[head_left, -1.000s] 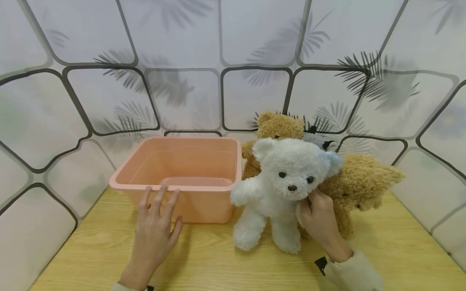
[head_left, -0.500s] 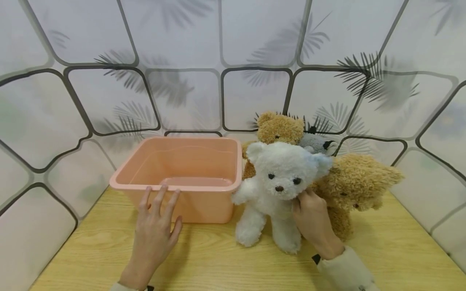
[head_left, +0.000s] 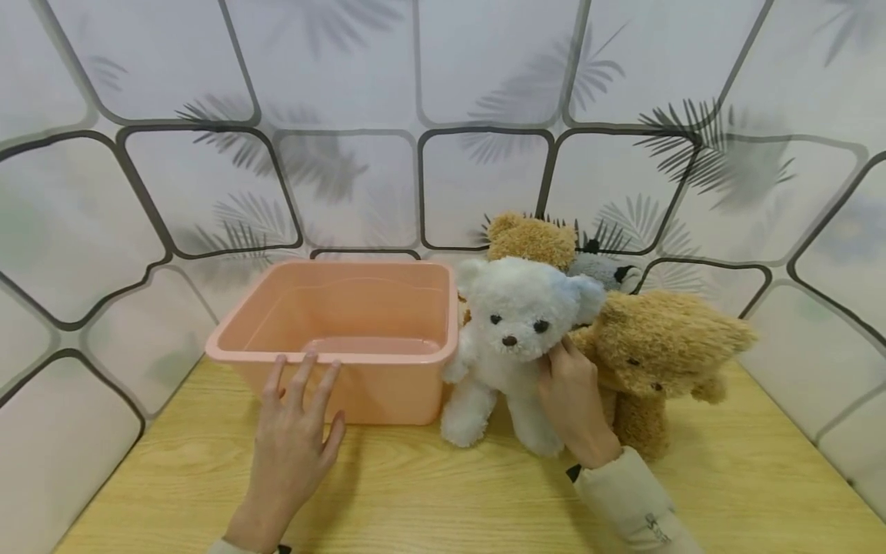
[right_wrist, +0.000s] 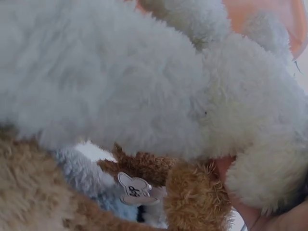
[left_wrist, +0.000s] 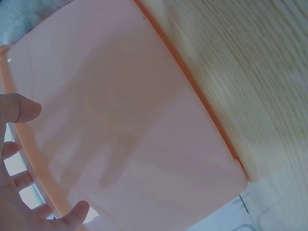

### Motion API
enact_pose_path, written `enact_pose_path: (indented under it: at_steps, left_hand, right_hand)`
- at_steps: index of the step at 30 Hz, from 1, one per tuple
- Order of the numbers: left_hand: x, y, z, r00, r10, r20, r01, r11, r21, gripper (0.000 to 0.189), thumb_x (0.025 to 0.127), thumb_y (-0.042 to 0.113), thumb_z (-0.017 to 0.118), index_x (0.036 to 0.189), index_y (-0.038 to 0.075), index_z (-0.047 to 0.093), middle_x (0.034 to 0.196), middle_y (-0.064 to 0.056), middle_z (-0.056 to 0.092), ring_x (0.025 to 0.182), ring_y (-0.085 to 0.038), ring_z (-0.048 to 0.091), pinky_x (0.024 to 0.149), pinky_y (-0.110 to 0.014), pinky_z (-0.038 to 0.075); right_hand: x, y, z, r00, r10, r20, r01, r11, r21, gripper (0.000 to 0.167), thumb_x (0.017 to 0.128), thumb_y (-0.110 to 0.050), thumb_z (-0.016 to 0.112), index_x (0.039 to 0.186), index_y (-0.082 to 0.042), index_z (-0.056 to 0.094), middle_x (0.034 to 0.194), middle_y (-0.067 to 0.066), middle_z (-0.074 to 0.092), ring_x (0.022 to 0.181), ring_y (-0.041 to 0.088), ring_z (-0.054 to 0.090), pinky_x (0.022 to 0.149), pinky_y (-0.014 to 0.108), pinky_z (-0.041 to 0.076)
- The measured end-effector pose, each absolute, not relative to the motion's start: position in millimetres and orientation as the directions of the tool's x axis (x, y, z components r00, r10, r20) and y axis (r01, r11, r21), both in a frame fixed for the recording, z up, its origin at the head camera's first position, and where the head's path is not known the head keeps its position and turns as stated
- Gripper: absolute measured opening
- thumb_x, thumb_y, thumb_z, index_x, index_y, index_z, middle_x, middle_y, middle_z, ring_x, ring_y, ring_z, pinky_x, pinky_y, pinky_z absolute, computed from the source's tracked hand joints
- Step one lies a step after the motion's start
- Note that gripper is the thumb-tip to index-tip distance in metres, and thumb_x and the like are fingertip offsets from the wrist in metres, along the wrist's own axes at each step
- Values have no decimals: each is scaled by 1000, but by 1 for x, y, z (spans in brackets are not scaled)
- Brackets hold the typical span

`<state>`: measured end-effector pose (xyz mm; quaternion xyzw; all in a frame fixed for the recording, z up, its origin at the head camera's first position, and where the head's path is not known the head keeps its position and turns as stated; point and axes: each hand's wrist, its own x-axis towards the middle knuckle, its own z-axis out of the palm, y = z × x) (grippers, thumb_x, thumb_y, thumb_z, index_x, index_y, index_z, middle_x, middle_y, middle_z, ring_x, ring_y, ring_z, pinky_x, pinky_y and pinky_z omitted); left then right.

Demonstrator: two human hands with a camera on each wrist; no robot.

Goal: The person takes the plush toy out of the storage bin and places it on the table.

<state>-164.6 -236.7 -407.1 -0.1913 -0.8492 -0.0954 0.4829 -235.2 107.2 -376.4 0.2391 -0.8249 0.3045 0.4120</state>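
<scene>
A white teddy bear (head_left: 515,308) with a bluish ear is held upright beside the bin. My right hand (head_left: 574,396) grips it at its side below the head, fingertips sunk in the fur. In the right wrist view the white bear's fur (right_wrist: 110,77) fills the upper part, and part of the hand (right_wrist: 236,197) shows at the lower right. Fingers extended, my left hand (head_left: 294,442) rests against the front rim of a peach plastic bin (head_left: 388,392). The left wrist view shows that hand (left_wrist: 21,187) along the rim, over the bin's outer wall (left_wrist: 120,96).
Right of the white bear leans a tan teddy bear (head_left: 674,338). Behind stand another tan bear (head_left: 529,240) and a grey plush toy (head_left: 598,269). A tag (right_wrist: 136,190) hangs among the toys. Patterned panels (head_left: 484,92) enclose the wooden table (head_left: 415,492) at back and sides.
My right hand has carried the white bear to the left, up against the bin's right side. The tan bear on the right has shifted slightly left. The left hand stays at the rim.
</scene>
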Motion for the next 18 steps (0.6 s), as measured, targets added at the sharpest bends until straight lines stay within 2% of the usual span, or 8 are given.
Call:
enact_pose_path:
  at_steps: [8,13,15,18]
  left_hand:
    - [-164,-236,-407,-470,219,855,405,914,-12,54,94,29,47,141,2,55,142,-32,49,134,-58,35,113,-63,29]
    - [-163,-237,-406,-475,217,853,403,915,-9,53,97,31,44,140,2,55,142,-32,49,134,-58,35,113,-63,29]
    - [-163,-236,-406,-473,215,854,400,917,-9,53,97,31,44,140,2,55,141,-31,49,133,-58,35,112,-63,30]
    - [-164,-235,-407,-470,215,856,399,917,-11,53,96,30,45,139,2,56,141,-31,50,133,-58,36,109,-65,33]
  right_hand:
    - [-242,103,-374,-609,-77,789,-613,677,-407,18,97,8,54,114,10,59,90,25,62,70,38,63,56,50,51]
    - [-237,98,-374,-701,-33,713,-574,619,-536,38,93,-1,65,126,8,48,104,27,60,88,44,62,74,59,51]
    - [-236,95,-376,-677,-28,736,-600,600,-529,48,89,-2,72,127,8,45,112,29,58,98,46,60,82,62,49]
    - [-238,90,-383,-567,-49,822,-659,625,-417,59,80,0,79,127,10,45,115,32,56,104,48,57,86,63,49]
